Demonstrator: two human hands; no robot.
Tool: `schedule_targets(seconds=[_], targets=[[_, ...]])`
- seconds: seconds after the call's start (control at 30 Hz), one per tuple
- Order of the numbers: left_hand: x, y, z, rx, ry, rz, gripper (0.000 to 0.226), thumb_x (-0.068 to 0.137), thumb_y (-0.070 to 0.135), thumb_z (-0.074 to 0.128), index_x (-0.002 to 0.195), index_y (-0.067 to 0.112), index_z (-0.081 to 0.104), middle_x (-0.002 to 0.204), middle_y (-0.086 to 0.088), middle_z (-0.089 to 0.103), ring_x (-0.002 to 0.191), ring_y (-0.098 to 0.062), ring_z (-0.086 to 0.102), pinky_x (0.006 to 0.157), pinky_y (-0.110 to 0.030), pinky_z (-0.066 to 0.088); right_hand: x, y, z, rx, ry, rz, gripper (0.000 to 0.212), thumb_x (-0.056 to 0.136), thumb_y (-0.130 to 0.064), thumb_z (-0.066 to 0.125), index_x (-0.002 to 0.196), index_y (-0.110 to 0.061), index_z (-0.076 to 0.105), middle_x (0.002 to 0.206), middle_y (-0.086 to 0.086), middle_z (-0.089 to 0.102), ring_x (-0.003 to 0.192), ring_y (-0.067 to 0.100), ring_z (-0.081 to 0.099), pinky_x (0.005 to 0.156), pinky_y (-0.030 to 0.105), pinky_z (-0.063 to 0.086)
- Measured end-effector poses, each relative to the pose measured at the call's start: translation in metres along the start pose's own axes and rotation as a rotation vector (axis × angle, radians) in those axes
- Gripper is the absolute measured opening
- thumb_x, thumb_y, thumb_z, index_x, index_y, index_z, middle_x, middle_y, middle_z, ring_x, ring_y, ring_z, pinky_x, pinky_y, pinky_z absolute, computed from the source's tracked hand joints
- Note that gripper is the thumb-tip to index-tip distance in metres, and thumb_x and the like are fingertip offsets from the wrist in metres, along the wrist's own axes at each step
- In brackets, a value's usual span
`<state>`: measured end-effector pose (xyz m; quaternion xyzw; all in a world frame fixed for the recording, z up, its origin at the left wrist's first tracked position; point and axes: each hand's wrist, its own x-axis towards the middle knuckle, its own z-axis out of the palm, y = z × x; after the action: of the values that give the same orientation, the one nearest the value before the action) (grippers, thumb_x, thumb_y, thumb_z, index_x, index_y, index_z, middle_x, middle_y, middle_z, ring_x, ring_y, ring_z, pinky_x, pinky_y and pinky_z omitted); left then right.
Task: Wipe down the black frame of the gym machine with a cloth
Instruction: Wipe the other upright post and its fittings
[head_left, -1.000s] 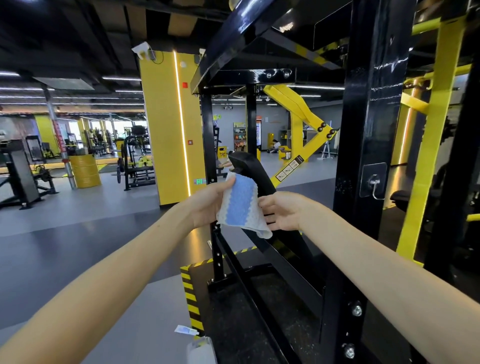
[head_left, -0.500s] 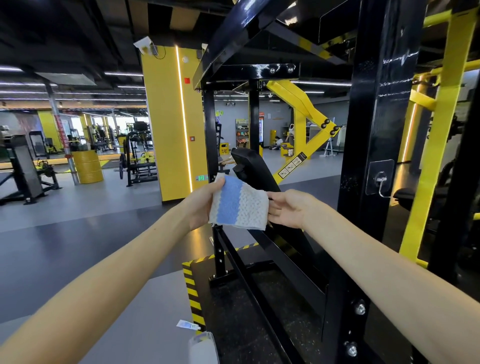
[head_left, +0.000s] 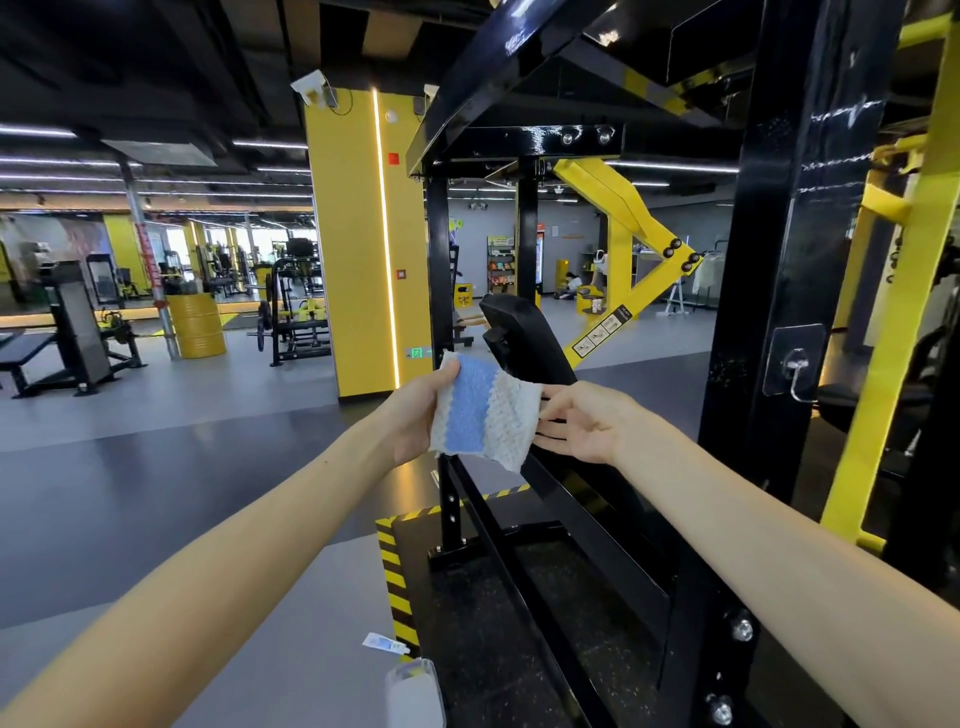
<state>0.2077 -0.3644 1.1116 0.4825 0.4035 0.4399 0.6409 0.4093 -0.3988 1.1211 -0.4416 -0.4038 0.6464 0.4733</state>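
Observation:
A small blue-and-white knitted cloth (head_left: 480, 413) is stretched flat between my two hands, in front of the machine. My left hand (head_left: 415, 415) pinches its left edge with thumb on top. My right hand (head_left: 576, 421) pinches its right edge with the fingertips. The black frame of the gym machine (head_left: 779, 291) rises as a thick glossy post at the right, with a slanted black bar (head_left: 582, 499) and a black pad (head_left: 519, 332) just behind the cloth. The cloth touches no part of the frame.
Yellow lever arms (head_left: 618, 218) and a yellow upright (head_left: 904, 312) belong to the machine. A yellow pillar (head_left: 358, 249) stands behind my left hand. A black floor mat with hazard striping (head_left: 395, 587) lies below. A spray bottle (head_left: 413, 693) and a small packet (head_left: 384, 644) sit by the mat's edge.
The cloth went from hanging bunched in my left hand to being spread flat between both hands. My hands rose slightly and moved apart.

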Motion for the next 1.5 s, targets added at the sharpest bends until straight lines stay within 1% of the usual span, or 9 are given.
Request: schedule_targets(seconds=[0.23,0.43,0.6,0.7,0.87,1.03,1.13,1.33,1.5], targets=[[-0.002,-0.001,-0.003,0.007,-0.018,-0.040,0.044,0.095,0.047,0.051,0.123,0.014,0.056,0.111,-0.009,0.068,0.098,-0.024,0.068,0.079,-0.041,0.055,0.001,0.003,0.012,-0.035,0.110,-0.040,0.036,0.091,0.012,0.044,0.120,-0.003,0.059,0.109,0.014,0.065,0.087,0.021,0.063,0.062,0.030,0.048],[0.001,-0.006,0.000,-0.075,0.043,-0.031,0.041,0.096,0.039,0.053,0.123,0.009,0.054,0.109,-0.010,0.067,0.095,-0.025,0.067,0.075,-0.040,0.055,0.005,0.004,0.018,-0.283,0.317,-0.144,0.048,0.089,0.003,0.058,0.134,-0.010,0.051,0.109,0.006,0.053,0.112,0.023,0.051,0.095,0.037,0.043],[0.000,-0.011,0.018,0.023,-0.012,0.021,0.036,0.099,0.037,0.049,0.120,0.008,0.054,0.108,-0.010,0.065,0.095,-0.022,0.066,0.074,-0.034,0.054,0.003,0.007,0.024,-0.111,0.147,-0.018,0.017,0.093,-0.009,0.061,0.109,-0.004,0.058,0.107,0.017,0.064,0.094,0.028,0.064,0.080,0.042,0.054],[0.000,-0.014,0.026,0.050,-0.100,0.049,0.038,0.099,0.035,0.049,0.127,0.009,0.054,0.112,-0.010,0.064,0.099,-0.021,0.065,0.073,-0.032,0.056,0.005,0.009,0.026,-0.082,0.078,-0.028,0.023,0.093,-0.018,0.062,0.111,-0.004,0.059,0.100,0.013,0.066,0.086,0.025,0.065,0.076,0.044,0.053],[0.000,-0.013,0.031,0.054,-0.121,0.049,0.027,0.100,0.029,0.047,0.116,0.009,0.057,0.106,-0.011,0.065,0.092,-0.023,0.066,0.074,-0.033,0.059,0.005,0.011,0.018,-0.165,0.131,-0.125,0.036,0.089,0.001,0.062,0.124,-0.001,0.058,0.100,0.012,0.066,0.085,0.023,0.064,0.066,0.034,0.052],[0.000,-0.014,0.033,0.073,-0.080,0.051,0.019,0.102,0.024,0.044,0.112,0.014,0.056,0.102,-0.009,0.063,0.092,-0.024,0.063,0.077,-0.035,0.056,0.005,0.012,0.017,-0.194,0.119,-0.131,0.053,0.086,0.017,0.053,0.135,-0.004,0.050,0.123,0.018,0.061,0.110,0.032,0.061,0.081,0.041,0.054],[0.002,-0.015,0.033,0.132,-0.046,0.096,0.020,0.102,0.025,0.044,0.112,0.015,0.057,0.111,-0.012,0.061,0.104,-0.028,0.060,0.096,-0.046,0.050,0.002,0.012,0.016,-0.212,0.108,-0.124,0.062,0.084,0.021,0.049,0.139,-0.007,0.047,0.127,0.016,0.059,0.116,0.032,0.057,0.082,0.041,0.053],[0.002,-0.011,0.041,0.173,0.025,0.147,0.020,0.100,0.025,0.048,0.113,0.014,0.059,0.115,-0.012,0.063,0.110,-0.028,0.061,0.097,-0.048,0.050,-0.003,0.009,0.008,-0.071,0.130,-0.111,0.039,0.089,0.010,0.056,0.126,-0.005,0.058,0.102,0.011,0.064,0.088,0.023,0.063,0.076,0.038,0.053],[0.000,-0.010,0.043,0.091,-0.004,0.208,0.018,0.100,0.024,0.050,0.108,0.013,0.060,0.102,-0.008,0.064,0.095,-0.023,0.062,0.092,-0.042,0.049,-0.005,0.010,0.006,0.083,0.177,-0.087,0.018,0.098,-0.004,0.050,0.114,0.002,0.057,0.108,0.019,0.065,0.095,0.028,0.063,0.087,0.041,0.051]])
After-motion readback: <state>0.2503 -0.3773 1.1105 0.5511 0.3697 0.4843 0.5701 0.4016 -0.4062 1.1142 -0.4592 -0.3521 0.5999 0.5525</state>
